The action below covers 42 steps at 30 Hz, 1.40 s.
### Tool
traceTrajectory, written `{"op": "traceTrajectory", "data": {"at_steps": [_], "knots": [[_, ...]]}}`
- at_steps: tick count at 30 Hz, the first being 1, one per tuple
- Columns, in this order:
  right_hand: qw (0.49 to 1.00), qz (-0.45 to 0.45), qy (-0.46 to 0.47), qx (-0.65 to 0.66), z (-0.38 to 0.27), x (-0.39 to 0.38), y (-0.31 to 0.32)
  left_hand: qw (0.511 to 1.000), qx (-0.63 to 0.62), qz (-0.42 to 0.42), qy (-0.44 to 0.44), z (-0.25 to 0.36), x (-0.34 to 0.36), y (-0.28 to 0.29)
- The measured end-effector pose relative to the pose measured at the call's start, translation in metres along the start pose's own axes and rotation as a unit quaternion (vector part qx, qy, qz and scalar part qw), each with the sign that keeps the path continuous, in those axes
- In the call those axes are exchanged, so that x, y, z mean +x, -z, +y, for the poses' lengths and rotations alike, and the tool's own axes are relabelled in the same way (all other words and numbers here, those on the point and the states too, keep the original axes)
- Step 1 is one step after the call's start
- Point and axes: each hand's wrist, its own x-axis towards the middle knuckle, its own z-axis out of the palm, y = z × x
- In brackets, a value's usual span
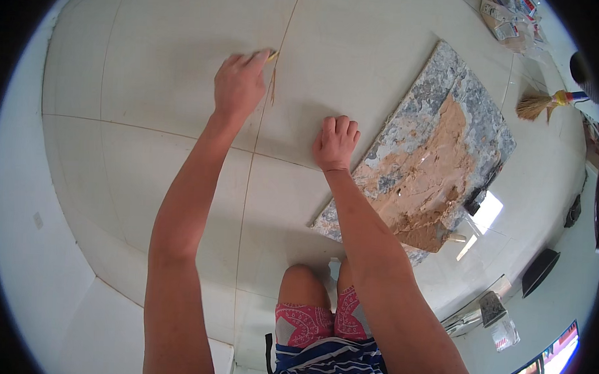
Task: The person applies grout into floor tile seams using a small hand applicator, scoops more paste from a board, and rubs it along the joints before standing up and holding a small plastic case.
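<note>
My left hand point(241, 85) is closed round a small yellowish piece point(272, 55), mostly covered by the fingers, so its kind cannot be made out. Its tip is at a thin joint between the pale floor tiles point(185, 71). Along that joint, just below the hand, runs a short smear of brown paste point(272, 87). My right hand point(337, 142) is curled into a fist with its knuckles towards the floor, beside the left edge of a stained grey board point(435, 76). Tan, mortar-like paste point(432, 159) is spread over the board's middle.
A short light stub point(456, 238) and a dark object point(474, 205) lie at the board's right edge. Farther right are a straw brush point(536, 105), plastic packaging point(506, 26) and a black basin point(540, 271). A white wall point(22, 197) bounds the floor at left.
</note>
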Motion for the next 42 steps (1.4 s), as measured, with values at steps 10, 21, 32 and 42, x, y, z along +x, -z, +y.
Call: {"op": "traceTrajectory", "data": {"at_steps": [10, 21, 32, 42], "knots": [[1.000, -0.011, -0.009, -0.008, 0.003, -0.001, 0.003, 0.997, 0.050, -0.061, 0.001, 0.023, -0.060, 0.000], [1.000, -0.010, -0.008, 0.004, -0.005, 0.002, 0.003, 0.995, -0.013, 0.067, -0.075, 0.021, -0.032, -0.025], [0.999, -0.029, -0.015, 0.004, -0.004, -0.003, -0.003, 0.983, -0.136, 0.111, 0.057, -0.032, 0.017, 0.008], [1.000, -0.005, -0.002, -0.016, 0.004, -0.001, 0.002, 0.994, -0.105, 0.017, 0.027, 0.021, -0.118, -0.012]]}}
